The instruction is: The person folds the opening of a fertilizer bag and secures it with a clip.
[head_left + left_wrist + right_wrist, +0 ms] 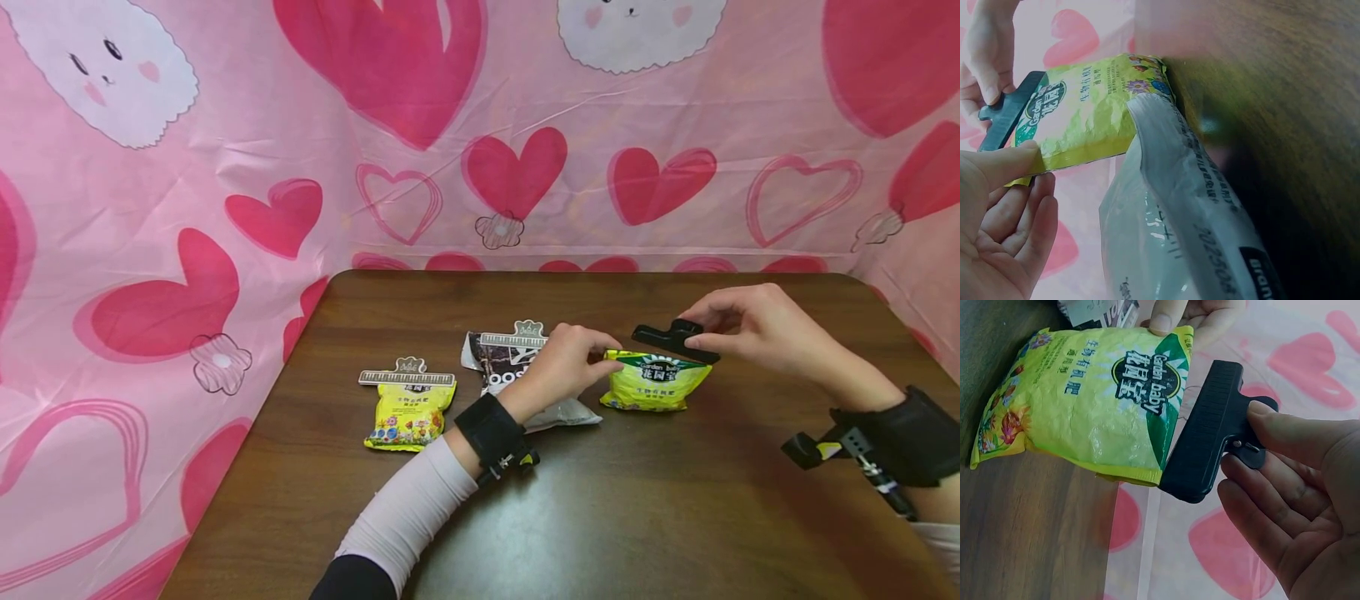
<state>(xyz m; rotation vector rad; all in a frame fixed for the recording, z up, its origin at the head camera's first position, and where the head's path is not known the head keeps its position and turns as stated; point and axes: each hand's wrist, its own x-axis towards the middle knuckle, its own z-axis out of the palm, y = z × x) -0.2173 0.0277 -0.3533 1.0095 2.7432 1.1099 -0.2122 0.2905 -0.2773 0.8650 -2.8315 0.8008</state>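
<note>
A yellow-green "Garden baby" bag (654,382) (1085,406) (1088,115) lies on the brown table (637,508). My left hand (573,358) pinches the bag's top left corner between thumb (1004,164) and fingers. My right hand (750,327) squeezes a black clip (673,340) (1207,434) (1007,115) at the bag's top edge, the thumb (1297,431) on the clip's handle. Whether the clip's jaws bite the bag or only stand against it I cannot tell.
A grey-white bag (517,375) (1179,225) with a silver clip lies just left of the held bag, partly under my left wrist. Further left lies another yellow bag (408,408) clipped with a silver clip (407,375). Pink heart cloth (480,125) walls the table.
</note>
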